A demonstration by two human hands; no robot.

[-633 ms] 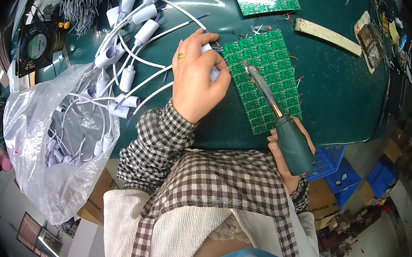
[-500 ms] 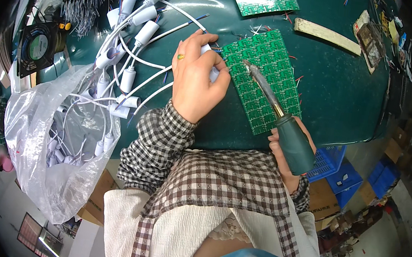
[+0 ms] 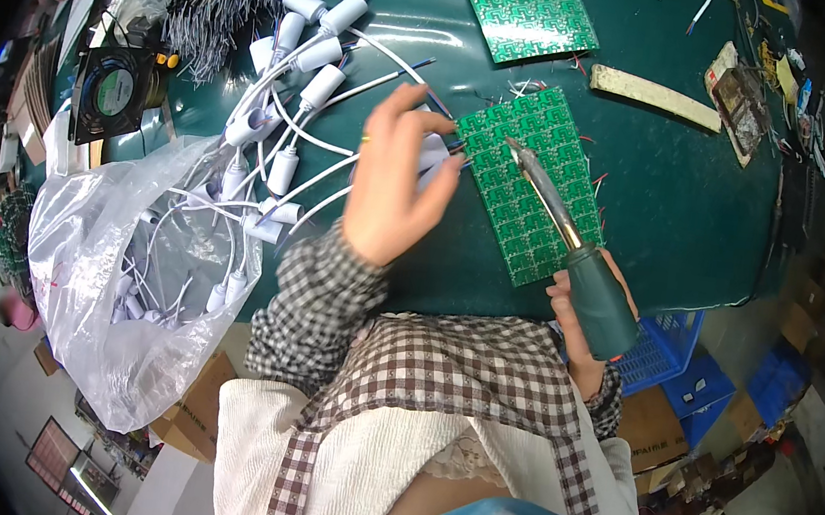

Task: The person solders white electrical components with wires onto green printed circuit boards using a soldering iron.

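Note:
My right hand [image 3: 580, 340] is wrapped round the dark green handle of a soldering iron [image 3: 601, 299]. The iron's tip is over the upper part of a green circuit board panel [image 3: 534, 205], where I cannot tell contact from a small gap. At the panel's upper left edge, my left hand [image 3: 395, 180] has its fingers apart, slightly blurred. White cylindrical lamp holders [image 3: 431, 151] lie beside and partly behind those fingers, their wire ends pointing at the panel's edge. Several more white lamp holders with cables [image 3: 322, 87] are heaped to the left.
A clear plastic bag [image 3: 104, 326] of lamp holders hangs at the table's left edge. Behind it are a small black fan [image 3: 113, 95] and a wire bundle [image 3: 222, 16]. Another panel [image 3: 524, 13], a pale strip [image 3: 656, 97] and a dirty block [image 3: 740, 103] lie farther back.
My left hand's fingers have spread and loosened from around the lamp holders. The iron's tip stays over the upper part of the panel. The whole view has shifted slightly.

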